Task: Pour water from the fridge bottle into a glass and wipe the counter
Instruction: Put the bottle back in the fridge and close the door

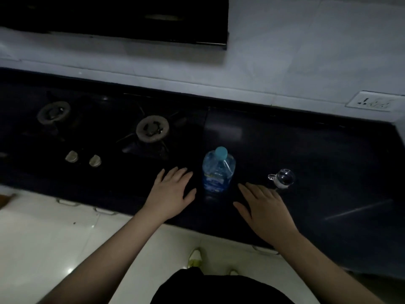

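Left hand: our left hand (173, 191) lies flat, fingers straight and spread, holding nothing.
Right hand: our right hand (263, 205) is likewise flat and empty, fingers pointing away from us.
Bottle: the clear blue-labelled plastic water bottle with a turquoise cap (218, 170) stands upright between the two hands, just beyond their fingertips, cap on; we judge it about equally near to either.
Glass: the small clear handled glass (283, 178) stands just past the right hand's fingertips, so that hand is nearer.
Surface: the dark glossy surface (328, 172) carries both; a black gas hob (151, 130) sits beyond the left hand.
Room: dim, pale tiled wall (306, 51) behind, white floor (43, 238) below.
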A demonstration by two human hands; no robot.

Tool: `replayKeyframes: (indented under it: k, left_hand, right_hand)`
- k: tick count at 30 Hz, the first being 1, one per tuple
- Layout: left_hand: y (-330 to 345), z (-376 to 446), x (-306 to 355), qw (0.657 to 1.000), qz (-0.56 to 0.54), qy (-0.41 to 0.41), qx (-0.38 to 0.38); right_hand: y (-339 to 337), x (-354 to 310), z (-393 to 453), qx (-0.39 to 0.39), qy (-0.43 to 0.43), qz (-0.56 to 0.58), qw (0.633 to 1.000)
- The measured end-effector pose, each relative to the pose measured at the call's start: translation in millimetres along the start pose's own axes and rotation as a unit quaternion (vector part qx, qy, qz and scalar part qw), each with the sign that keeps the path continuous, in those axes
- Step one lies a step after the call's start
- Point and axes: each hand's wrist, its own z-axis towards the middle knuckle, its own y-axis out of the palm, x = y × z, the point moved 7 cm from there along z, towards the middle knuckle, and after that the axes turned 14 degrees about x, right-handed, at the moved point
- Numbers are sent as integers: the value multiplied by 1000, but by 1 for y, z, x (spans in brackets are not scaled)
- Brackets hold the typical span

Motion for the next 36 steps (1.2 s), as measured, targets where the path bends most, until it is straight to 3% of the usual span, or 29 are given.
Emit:
replayKeyframes:
  k: [6, 17, 27, 36]
  left_hand:
    - [-7, -49, 40, 995, 65, -47, 55]
    - [-9, -139, 82, 983, 104, -141, 54]
    - [-31, -269, 34, 953, 108, -275, 60]
    - [-25, -456, -26, 893, 77, -443, 20]
  right_hand:
    - [3, 14, -19, -41, -32, -5, 999]
    - [1, -20, -49, -74, -152, 16, 985]
    - [11, -149, -79, -102, -300, 62, 946]
    - [17, -319, -153, -140, -443, 76, 882]
